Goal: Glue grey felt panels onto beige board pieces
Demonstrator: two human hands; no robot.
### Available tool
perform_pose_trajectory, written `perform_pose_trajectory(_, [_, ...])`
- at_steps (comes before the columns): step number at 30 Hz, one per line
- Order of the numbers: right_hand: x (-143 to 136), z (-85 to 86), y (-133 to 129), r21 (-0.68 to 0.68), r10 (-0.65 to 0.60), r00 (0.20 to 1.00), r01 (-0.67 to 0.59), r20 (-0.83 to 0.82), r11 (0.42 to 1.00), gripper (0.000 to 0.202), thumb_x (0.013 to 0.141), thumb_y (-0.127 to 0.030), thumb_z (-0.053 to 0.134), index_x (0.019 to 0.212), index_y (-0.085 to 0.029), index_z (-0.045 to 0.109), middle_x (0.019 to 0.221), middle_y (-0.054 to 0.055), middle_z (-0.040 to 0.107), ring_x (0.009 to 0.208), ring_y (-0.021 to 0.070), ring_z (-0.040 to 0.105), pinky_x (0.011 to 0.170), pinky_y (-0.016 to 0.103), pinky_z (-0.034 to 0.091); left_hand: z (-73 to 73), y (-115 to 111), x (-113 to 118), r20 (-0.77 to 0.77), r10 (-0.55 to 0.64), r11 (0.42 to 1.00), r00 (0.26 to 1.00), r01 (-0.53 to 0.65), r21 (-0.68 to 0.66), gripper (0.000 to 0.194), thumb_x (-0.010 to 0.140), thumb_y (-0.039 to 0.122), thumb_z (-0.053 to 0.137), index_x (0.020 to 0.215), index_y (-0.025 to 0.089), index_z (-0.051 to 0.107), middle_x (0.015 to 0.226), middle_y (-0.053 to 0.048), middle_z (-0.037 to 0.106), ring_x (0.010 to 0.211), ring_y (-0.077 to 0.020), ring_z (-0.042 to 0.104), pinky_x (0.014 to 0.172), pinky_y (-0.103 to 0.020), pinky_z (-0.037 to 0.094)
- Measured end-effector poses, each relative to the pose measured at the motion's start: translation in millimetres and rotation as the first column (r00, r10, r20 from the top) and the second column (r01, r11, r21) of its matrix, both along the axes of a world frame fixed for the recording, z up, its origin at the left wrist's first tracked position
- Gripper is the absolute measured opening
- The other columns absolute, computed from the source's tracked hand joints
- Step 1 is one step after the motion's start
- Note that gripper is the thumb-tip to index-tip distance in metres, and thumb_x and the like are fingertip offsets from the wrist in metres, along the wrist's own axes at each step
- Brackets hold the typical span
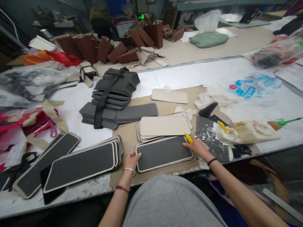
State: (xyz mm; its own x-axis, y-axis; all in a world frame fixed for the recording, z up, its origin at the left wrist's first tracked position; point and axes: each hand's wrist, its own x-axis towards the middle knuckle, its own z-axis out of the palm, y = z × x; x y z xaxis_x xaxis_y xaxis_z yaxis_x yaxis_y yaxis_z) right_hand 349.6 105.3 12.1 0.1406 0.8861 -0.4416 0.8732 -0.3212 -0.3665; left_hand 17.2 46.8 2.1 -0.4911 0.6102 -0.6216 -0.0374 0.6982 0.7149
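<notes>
A stack of dark grey rounded panels with pale borders (165,154) lies in front of me. My left hand (131,162) is closed at the stack's left edge, thumb on the top panel. At the upper right corner, my right hand (197,147) is closed round a slim yellow tool (188,138), whose working end I cannot make out. The right fingertips touch or hover just over the panel's edge; I cannot tell which. Just behind lies a stack of beige panels (165,126), and farther back a single beige panel (169,96).
More bordered dark panels (82,165) lie to the left. Grey pieces tied with a black strap (113,90) stand behind. At right are a glue-smeared container (251,132), a yellow handle (222,125) and a stained dark sheet (208,135). Brown bags (132,41) line the back.
</notes>
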Motion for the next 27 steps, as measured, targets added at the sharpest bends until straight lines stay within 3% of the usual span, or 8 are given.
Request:
perform_pose_trajectory(5, [2.5, 1.6, 0.7, -0.007, -0.085, 0.983, 0.085, -0.164, 0.996, 0.031, 0.065, -0.038, 0.062, 0.083, -0.014, 0.056, 0.068, 0.001, 0.056, 0.061, 0.0136, 0.051, 0.053, 0.022, 0.035, 3.1, 1.5, 10.7, 0.180, -0.033, 0.999, 0.983, 0.040, -0.037, 0.020, 0.061, 0.019, 0.072, 0.075, 0.008, 0.063, 0.064, -0.009, 0.068, 0.054, -0.0174, 0.063, 0.055, -0.031, 0.053])
perform_pose_trajectory(12, [7.1, 2.2, 2.8, -0.134, -0.176, 0.908, 0.134, -0.380, 0.982, 0.019, 0.067, -0.035, 0.058, 0.069, -0.017, 0.053, 0.052, -0.007, 0.042, 0.046, 0.0073, 0.038, 0.047, 0.020, 0.030, -6.6, -4.6, 8.7, 0.353, 0.013, 1.000, 0.935, -0.006, -0.021, 0.027, 0.063, 0.020, 0.073, 0.086, 0.012, 0.062, 0.066, -0.005, 0.069, 0.057, -0.0167, 0.064, 0.059, -0.032, 0.055])
perform_pose_trajectory(15, [7.8, 2.6, 6.9, -0.136, -0.136, 0.939, 0.097, -0.315, 0.986, 0.019, 0.068, -0.034, 0.059, 0.072, -0.016, 0.055, 0.053, -0.006, 0.045, 0.047, 0.0075, 0.041, 0.047, 0.020, 0.030, -6.3, -5.1, 10.2, 0.377, 0.047, 0.999, 0.925, -0.043, -0.020, 0.026, 0.063, 0.018, 0.072, 0.086, 0.011, 0.061, 0.064, -0.005, 0.068, 0.056, -0.0170, 0.064, 0.058, -0.032, 0.055])
perform_pose_trajectory(18, [7.1, 2.3, 9.2, -0.053, -0.007, 0.994, 0.001, -0.109, 0.999, 0.022, 0.068, -0.036, 0.061, 0.077, -0.016, 0.059, 0.062, -0.001, 0.054, 0.056, 0.0110, 0.049, 0.051, 0.021, 0.031, -3.4, -6.9, 13.0, 0.369, 0.049, 0.999, 0.928, -0.053, 0.001, 0.027, 0.063, 0.018, 0.073, 0.087, 0.011, 0.061, 0.065, -0.005, 0.068, 0.056, -0.0168, 0.064, 0.059, -0.032, 0.055])
perform_pose_trajectory(21, [4.6, 2.7, 6.8, -0.017, 0.087, 0.995, -0.086, 0.055, 0.996, 0.026, 0.072, -0.038, 0.058, 0.084, -0.015, 0.061, 0.074, 0.006, 0.061, 0.067, 0.0156, 0.055, 0.054, 0.022, 0.033, -1.6, -12.5, 13.8, 0.363, 0.048, 0.998, 0.930, -0.061, 0.025, 0.030, 0.062, 0.019, 0.074, 0.087, 0.011, 0.061, 0.066, -0.005, 0.069, 0.056, -0.0165, 0.064, 0.059, -0.032, 0.055])
perform_pose_trajectory(27, [-1.9, 9.0, -8.0, 0.013, 0.149, 0.980, -0.152, 0.134, 0.988, 0.029, 0.081, -0.036, 0.048, 0.095, -0.014, 0.060, 0.092, 0.012, 0.063, 0.084, 0.0198, 0.058, 0.067, 0.024, 0.038, 4.9, -27.2, 4.8, 0.322, 0.155, 0.988, 0.934, -0.151, -0.038, 0.027, 0.063, 0.017, 0.073, 0.086, 0.010, 0.061, 0.060, -0.005, 0.067, 0.051, -0.0164, 0.063, 0.056, -0.032, 0.055])
